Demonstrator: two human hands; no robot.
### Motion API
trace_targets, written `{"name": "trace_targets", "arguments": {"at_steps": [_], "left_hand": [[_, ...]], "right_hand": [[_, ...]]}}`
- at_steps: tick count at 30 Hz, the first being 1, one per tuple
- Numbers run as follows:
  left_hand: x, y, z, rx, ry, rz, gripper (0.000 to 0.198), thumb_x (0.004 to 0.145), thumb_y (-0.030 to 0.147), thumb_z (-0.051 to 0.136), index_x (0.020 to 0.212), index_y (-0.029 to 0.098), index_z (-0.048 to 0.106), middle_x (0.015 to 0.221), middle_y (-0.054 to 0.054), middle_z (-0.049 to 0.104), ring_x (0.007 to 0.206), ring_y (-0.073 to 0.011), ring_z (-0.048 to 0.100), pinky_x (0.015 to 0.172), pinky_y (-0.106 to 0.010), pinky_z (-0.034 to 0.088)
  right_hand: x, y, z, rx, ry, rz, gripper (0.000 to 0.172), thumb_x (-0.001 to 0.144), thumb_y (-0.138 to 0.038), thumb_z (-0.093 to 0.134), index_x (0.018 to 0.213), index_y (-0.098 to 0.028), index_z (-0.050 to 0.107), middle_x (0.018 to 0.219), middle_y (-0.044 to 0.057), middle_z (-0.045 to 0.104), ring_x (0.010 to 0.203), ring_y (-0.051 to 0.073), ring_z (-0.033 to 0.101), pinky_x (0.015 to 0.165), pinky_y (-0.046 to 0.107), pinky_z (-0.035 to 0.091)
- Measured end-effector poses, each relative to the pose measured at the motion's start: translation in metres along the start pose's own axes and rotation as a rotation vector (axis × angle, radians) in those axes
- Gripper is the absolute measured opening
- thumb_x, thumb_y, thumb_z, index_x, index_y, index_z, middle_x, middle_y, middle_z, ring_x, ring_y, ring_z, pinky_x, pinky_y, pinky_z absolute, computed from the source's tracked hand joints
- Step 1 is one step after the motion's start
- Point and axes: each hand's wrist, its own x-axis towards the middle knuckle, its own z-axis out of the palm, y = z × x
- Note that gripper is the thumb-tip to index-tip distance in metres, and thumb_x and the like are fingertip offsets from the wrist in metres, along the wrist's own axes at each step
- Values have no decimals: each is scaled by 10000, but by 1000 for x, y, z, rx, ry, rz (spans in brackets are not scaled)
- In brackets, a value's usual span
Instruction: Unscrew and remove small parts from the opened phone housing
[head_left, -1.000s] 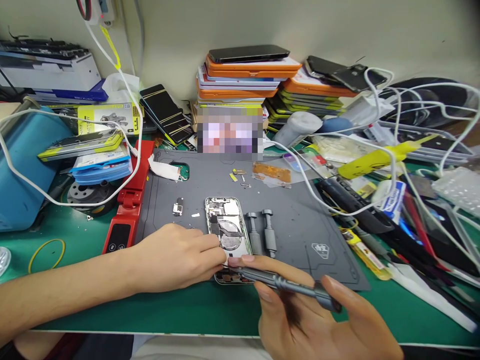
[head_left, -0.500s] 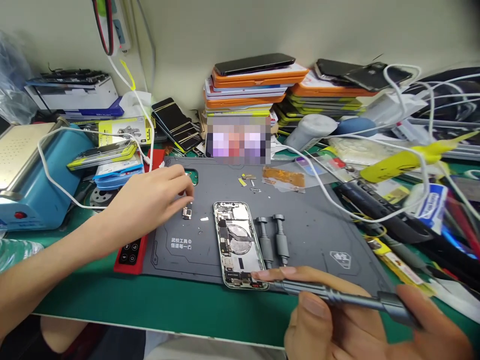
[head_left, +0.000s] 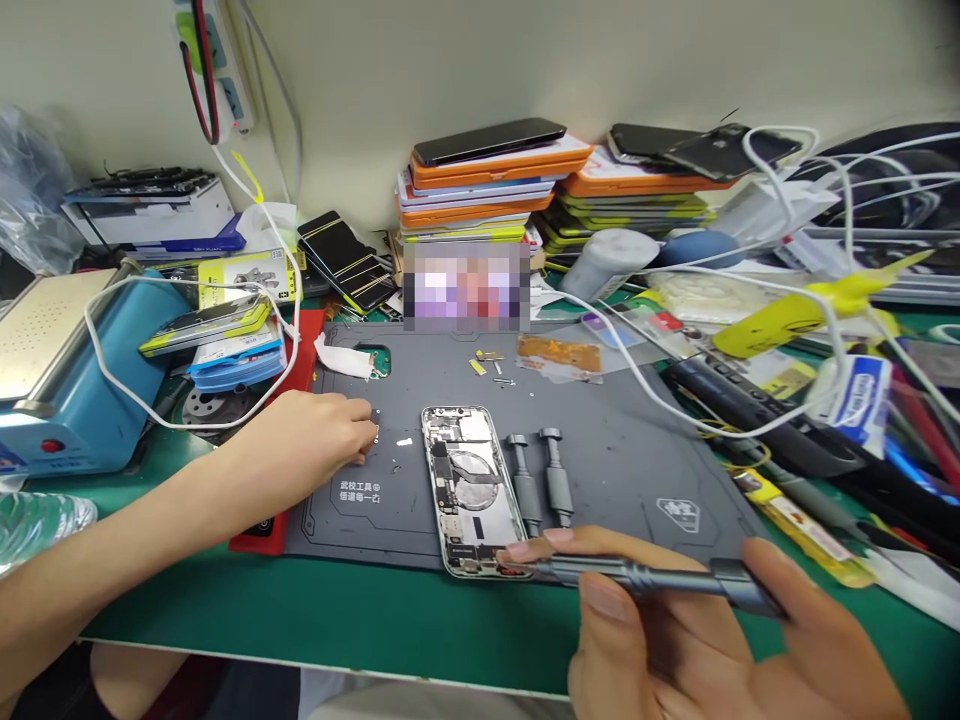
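Observation:
An opened smartphone [head_left: 480, 490] lies on the dark grey work mat [head_left: 622, 440], its inner parts showing. My right hand [head_left: 690, 640] is closed around a grey screwdriver [head_left: 637, 577]; the index fingertip reaches the phone's lower right corner, and the driver's tip is hard to make out there. My left hand [head_left: 322, 435] rests low over the mat's left side with fingers pinched together. Whatever they hold, if anything, is hidden. Just beyond it sit a crumpled white tissue [head_left: 343, 358] and a small green circuit board [head_left: 382, 362] in a recess.
Two more grey screwdrivers [head_left: 555, 480] lie right of the phone. Tiny parts [head_left: 487, 362] sit toward the mat's back. Stacked orange cases [head_left: 495, 170] stand by the wall. A blue machine [head_left: 105, 370] is at left, a white cable [head_left: 697, 425] loops at right.
My left hand has moved down toward me and its fingers have closed over the spot where a small part lay, uncovering the tissue. My right hand keeps the screwdriver at the phone's lower corner.

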Motion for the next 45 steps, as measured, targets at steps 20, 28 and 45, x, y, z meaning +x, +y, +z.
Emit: {"name": "trace_targets", "arguments": {"at_steps": [20,28,45], "left_hand": [[-2,-4,-12,-88,-68,-28,213,1032,25,656,891,180,694,927,-8,705,831,-178,715,703,-293,481],[-11,29,-12,119,358,137,297,1153,199,479,896,205,626,807,-17,659,689,-212,608,594,-356,389],[-6,77,43,96,493,213,243,1075,150,567,838,203,567,705,-2,543,585,-203,524,495,-378,336]], "right_hand": [[3,2,0,147,-29,11,648,1021,-39,633,1615,-262,498,914,52,808,624,200,775,526,305,635],[27,-14,-15,306,-239,743,292,1063,-350,576,1352,-317,591,811,-42,607,464,125,536,335,200,370],[13,-4,10,-598,-652,8,322,1152,-310,458,962,-271,714,770,-43,788,552,167,726,507,275,411]]}}
